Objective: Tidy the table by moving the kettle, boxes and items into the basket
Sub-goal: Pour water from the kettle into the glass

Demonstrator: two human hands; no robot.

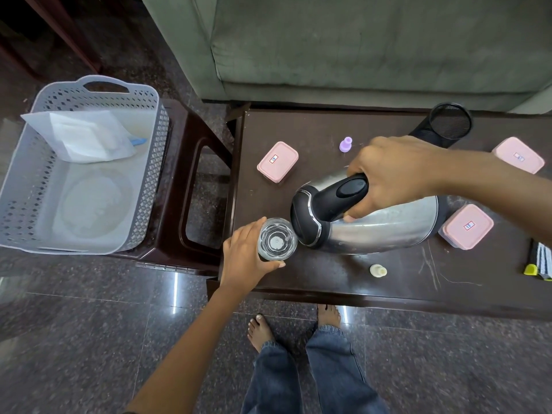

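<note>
My right hand [394, 177] grips the black handle of a steel kettle [385, 228], which is tilted left with its spout over a clear glass [277, 239]. My left hand [245, 258] holds that glass at the table's left front corner. A thin stream of water runs into the glass. Three pink lidded boxes lie on the dark table [343, 282]: one at the back left [277, 161], one to the right of the kettle [466, 227], one at the far right [518, 155]. The grey basket [24, 180] stands on a brown stool to the left.
White paper bags [83, 135] lie in the basket. A black mesh cup [445, 124], a purple cap [346, 144], a cream cap [378, 270] and a yellow-tipped item [539, 259] lie on the table. A green sofa [373, 46] stands behind it. My feet are under the front edge.
</note>
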